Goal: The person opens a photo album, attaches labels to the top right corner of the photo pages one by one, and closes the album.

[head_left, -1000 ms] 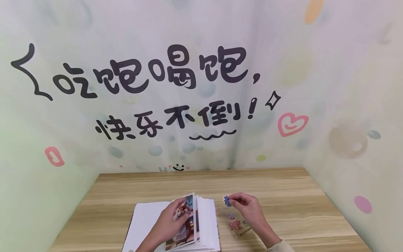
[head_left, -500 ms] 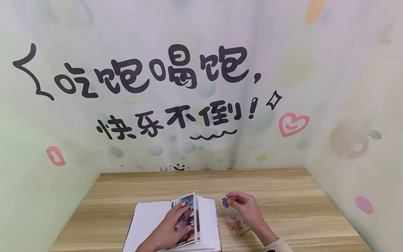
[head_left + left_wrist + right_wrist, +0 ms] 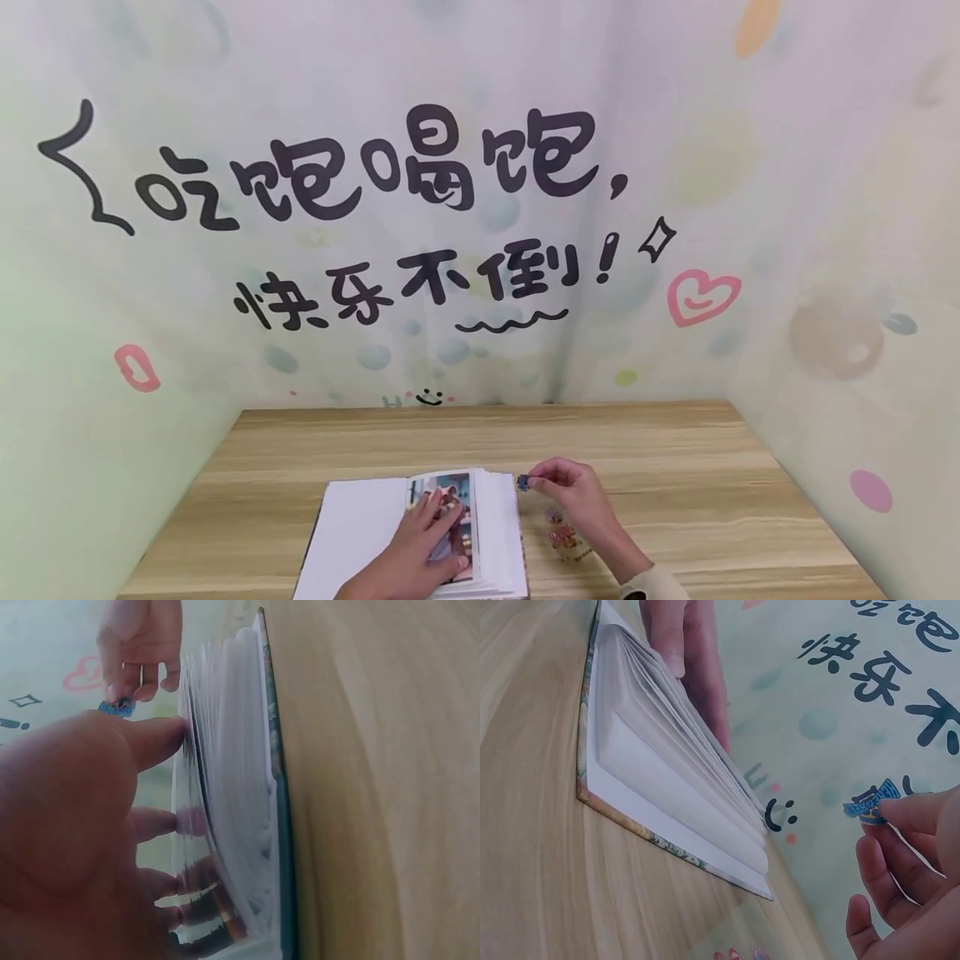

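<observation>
An open photo album point(image 3: 356, 525) lies on the wooden table, its left side blank white and a colourful picture point(image 3: 460, 483) on top of the page stack at right. My left hand point(image 3: 420, 550) rests on that picture with spread fingers; in the left wrist view its thumb touches the page edges. To the right of the album, my right hand point(image 3: 576, 500) pinches a small blue sticker point(image 3: 871, 802) with lettering between thumb and fingertips. In the head view the sticker is near the album's upper right corner, raised above the table in the right wrist view.
A clear sheet with pink and brown stickers point(image 3: 562, 536) lies on the table beside the album, partly behind the right forearm. A pale wall hanging point(image 3: 480, 250) with black lettering closes off the back of the table point(image 3: 637, 433), with pale walls at both sides.
My left hand has flattened the tilted photo page down and its fingers have spread over it. My right hand has moved slightly left with the sticker, toward the album.
</observation>
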`<state>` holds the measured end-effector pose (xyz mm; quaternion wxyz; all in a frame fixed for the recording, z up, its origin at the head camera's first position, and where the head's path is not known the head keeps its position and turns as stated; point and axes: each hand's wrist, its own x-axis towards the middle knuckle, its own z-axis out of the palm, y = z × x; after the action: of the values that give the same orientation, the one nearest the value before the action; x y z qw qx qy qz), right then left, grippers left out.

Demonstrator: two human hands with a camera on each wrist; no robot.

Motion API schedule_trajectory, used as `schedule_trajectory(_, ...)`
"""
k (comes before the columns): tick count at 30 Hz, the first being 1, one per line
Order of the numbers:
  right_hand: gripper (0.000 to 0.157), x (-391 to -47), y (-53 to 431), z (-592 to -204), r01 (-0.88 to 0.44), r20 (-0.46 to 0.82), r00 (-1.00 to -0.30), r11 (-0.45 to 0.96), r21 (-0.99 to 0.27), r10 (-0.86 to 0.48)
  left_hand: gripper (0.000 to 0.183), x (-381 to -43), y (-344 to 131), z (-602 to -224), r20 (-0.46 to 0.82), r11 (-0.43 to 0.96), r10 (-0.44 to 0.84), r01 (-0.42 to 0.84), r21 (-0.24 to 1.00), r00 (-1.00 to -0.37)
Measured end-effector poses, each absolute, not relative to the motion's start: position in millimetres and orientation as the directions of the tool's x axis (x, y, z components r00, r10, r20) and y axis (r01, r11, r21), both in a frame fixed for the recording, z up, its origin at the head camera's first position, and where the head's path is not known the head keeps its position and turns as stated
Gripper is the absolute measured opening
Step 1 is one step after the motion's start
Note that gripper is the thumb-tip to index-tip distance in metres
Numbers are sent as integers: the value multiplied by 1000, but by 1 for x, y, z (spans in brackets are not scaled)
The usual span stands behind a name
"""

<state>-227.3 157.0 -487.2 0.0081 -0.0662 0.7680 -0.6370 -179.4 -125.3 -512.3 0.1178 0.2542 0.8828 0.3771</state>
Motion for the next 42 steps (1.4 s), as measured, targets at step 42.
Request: schedule_trajectory(42, 11, -262, 93, -516, -87, 42, -968, 174, -981, -246, 75, -183, -120, -538, -106, 771, 477, 357, 528, -873)
